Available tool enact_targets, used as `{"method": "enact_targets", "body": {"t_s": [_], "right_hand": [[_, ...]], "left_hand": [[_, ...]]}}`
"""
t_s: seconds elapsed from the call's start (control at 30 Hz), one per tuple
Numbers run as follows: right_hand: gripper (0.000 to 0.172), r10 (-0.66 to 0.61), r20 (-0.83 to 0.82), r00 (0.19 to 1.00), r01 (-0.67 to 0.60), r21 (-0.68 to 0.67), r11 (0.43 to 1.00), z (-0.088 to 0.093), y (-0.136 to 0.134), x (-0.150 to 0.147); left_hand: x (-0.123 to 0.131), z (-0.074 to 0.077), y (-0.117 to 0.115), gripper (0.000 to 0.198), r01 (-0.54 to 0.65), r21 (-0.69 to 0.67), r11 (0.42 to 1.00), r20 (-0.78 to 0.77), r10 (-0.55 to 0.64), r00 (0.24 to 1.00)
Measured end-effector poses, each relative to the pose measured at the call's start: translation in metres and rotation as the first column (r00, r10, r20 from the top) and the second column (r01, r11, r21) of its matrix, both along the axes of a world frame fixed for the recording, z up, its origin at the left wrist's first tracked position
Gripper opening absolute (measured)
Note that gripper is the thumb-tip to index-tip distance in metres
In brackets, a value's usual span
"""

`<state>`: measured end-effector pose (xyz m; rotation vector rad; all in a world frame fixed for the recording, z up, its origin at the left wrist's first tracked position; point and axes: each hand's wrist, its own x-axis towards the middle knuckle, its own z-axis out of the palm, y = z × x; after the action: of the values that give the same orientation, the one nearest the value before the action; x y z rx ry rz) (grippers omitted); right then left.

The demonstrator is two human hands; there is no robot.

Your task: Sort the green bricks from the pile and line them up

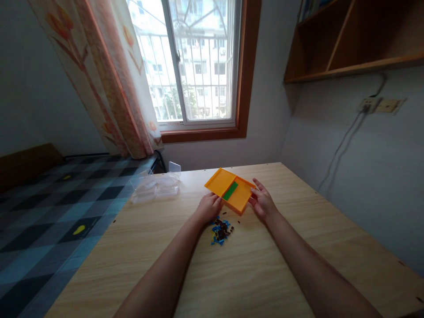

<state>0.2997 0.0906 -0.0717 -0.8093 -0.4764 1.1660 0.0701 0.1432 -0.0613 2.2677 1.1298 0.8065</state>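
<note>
An orange hinged case (243, 194) lies spread open between my hands, tilted above the wooden table. A green strip (231, 191) runs inside it along the hinge. My right hand (262, 201) grips the case's right edge, with the fingers partly behind it. At the near left edge, my left hand (209, 207) has curled fingers closed against the case by the hinge. Just below the case, a small heap of blue, dark brown and yellow pieces (221, 230) rests on the tabletop, too small to make out singly. A few brown bits lie apart from the heap.
Clear plastic containers (157, 184) stand at the table's (139, 247) far left corner. A bed with a checked cover (49, 221) adjoins the left side. Behind are a window (198, 66) and a curtain (115, 88). A wooden shelf (338, 70) hangs at upper right.
</note>
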Motion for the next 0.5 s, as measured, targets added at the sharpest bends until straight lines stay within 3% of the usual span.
{"method": "enact_targets", "body": {"t_s": [0.1, 0.23, 0.33, 0.5], "right_hand": [[0.064, 0.018, -0.018, 1.000, -0.018, 0.010, 1.000, 0.007, -0.004, -0.003], [0.066, 0.091, 0.016, 0.996, -0.091, 0.026, 0.995, 0.016, -0.013, -0.010], [0.062, 0.214, 0.120, 0.970, -0.219, 0.035, 0.975, 0.023, -0.021, -0.016], [0.058, 0.374, 0.232, 0.898, -0.393, 0.040, 0.919, 0.033, -0.030, -0.024]], "left_hand": [[0.004, 0.002, 0.002, 0.039, 0.036, -0.083, 0.996, 0.162, -0.022, 0.986], [0.003, 0.010, 0.002, 0.037, 0.005, -0.247, 0.969, 0.362, 0.088, 0.928], [0.002, 0.021, 0.001, 0.034, 0.035, -0.406, 0.913, 0.420, 0.152, 0.895], [0.001, 0.031, -0.001, 0.030, 0.036, -0.431, 0.902, 0.442, 0.176, 0.880]]}}
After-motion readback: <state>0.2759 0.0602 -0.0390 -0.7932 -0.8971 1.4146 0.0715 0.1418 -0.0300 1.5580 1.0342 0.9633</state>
